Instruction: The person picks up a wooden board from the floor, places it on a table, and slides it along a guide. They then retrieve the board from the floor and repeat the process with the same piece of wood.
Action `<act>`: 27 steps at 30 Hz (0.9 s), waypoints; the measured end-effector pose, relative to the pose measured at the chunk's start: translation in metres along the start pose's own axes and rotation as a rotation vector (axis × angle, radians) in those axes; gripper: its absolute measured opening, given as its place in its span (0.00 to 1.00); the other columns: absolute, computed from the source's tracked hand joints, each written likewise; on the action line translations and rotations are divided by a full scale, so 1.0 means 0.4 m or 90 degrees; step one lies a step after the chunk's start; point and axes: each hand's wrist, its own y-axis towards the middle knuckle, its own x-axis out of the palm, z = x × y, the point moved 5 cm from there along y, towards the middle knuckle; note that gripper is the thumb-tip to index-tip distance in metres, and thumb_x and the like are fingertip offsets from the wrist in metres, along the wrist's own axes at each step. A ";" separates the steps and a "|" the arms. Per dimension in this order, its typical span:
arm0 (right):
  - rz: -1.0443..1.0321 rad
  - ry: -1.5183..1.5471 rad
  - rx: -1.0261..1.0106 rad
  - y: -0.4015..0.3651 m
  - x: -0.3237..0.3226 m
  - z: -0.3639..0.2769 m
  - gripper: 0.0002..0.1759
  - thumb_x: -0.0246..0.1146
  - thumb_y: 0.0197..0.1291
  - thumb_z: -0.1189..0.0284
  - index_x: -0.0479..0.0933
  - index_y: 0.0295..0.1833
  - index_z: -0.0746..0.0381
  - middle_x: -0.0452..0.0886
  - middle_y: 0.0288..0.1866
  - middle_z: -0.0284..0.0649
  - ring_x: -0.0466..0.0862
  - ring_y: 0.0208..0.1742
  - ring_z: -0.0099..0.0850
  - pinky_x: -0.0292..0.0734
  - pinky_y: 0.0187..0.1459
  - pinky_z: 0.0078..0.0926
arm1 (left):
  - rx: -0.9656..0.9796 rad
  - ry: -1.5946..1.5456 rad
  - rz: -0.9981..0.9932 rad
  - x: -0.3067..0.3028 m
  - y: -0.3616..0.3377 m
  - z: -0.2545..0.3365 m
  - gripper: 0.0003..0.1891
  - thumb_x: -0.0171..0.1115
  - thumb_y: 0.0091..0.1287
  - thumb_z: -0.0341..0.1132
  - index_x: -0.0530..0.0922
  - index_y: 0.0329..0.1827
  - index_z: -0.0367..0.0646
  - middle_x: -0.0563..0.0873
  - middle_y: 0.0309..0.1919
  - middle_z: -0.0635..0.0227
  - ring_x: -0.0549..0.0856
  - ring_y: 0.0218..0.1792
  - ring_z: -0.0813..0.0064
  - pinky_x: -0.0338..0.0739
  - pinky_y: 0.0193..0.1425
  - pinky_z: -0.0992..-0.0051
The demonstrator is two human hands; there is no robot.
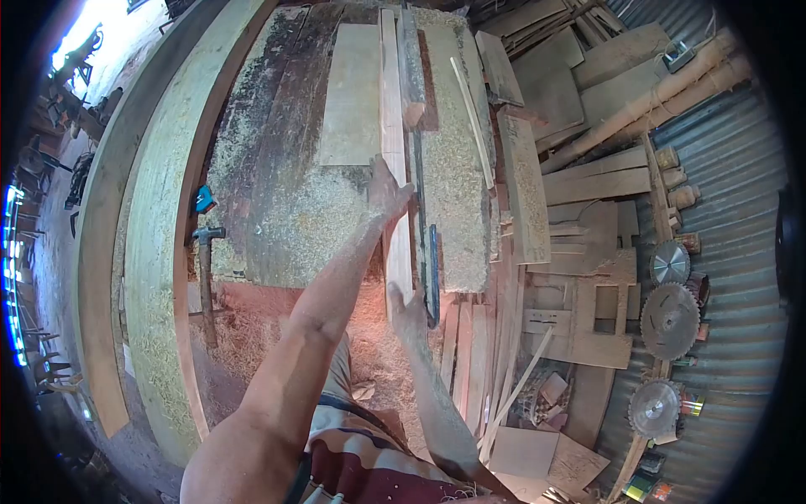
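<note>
A long, narrow wooden plank [389, 92] lies lengthwise on the sawdust-covered work table [290, 202], its near end reaching past the table's edge toward my body. My left hand [388, 195] grips the plank about midway, thumb across its top and fingers along the left side. Closer to me, my right hand [409, 307] holds the near end, with fingertips at its left face. Along the plank's right side runs a straight wood-and-metal guide bar [411, 59]. A dark blue metal bar [433, 269] sits just right of my right hand.
A flat board [351, 92] lies left of the plank. A hammer [207, 252] and a teal tool [205, 199] rest near thick timber beams [159, 252]. Circular saw blades [670, 321] hang along the corrugated wall [739, 218]. A thin strip [472, 122] lies on the right.
</note>
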 end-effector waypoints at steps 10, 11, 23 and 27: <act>-0.066 -0.429 -0.278 0.025 0.027 -0.023 0.54 0.62 0.71 0.46 0.39 0.91 0.50 0.87 0.44 0.71 0.88 0.27 0.56 0.83 0.27 0.56 | 0.012 0.112 0.002 0.034 0.116 -0.035 0.55 0.75 0.60 0.41 0.49 0.79 0.17 0.66 0.73 0.28 0.62 0.78 0.28 0.48 0.88 0.45; -0.045 -0.446 -0.297 0.017 0.017 -0.046 0.54 0.62 0.71 0.47 0.39 0.91 0.50 0.86 0.44 0.72 0.88 0.27 0.55 0.83 0.27 0.54 | 0.043 0.143 0.028 0.056 0.120 -0.053 0.55 0.74 0.60 0.41 0.48 0.79 0.16 0.66 0.72 0.28 0.62 0.78 0.28 0.46 0.88 0.44; 0.035 -0.508 -0.499 0.105 0.031 -0.149 0.51 0.66 0.70 0.54 0.47 0.90 0.56 0.84 0.32 0.60 0.84 0.21 0.50 0.82 0.23 0.47 | -0.016 0.180 -0.103 0.032 0.256 -0.014 0.54 0.71 0.65 0.51 0.49 0.79 0.19 0.62 0.76 0.34 0.59 0.82 0.38 0.48 0.87 0.42; 0.037 -0.460 -0.385 0.134 0.030 -0.192 0.51 0.66 0.70 0.54 0.47 0.90 0.56 0.84 0.33 0.60 0.85 0.21 0.51 0.83 0.23 0.48 | -0.004 0.168 -0.051 0.048 0.298 -0.041 0.51 0.71 0.62 0.48 0.53 0.75 0.19 0.65 0.74 0.37 0.60 0.81 0.40 0.49 0.86 0.41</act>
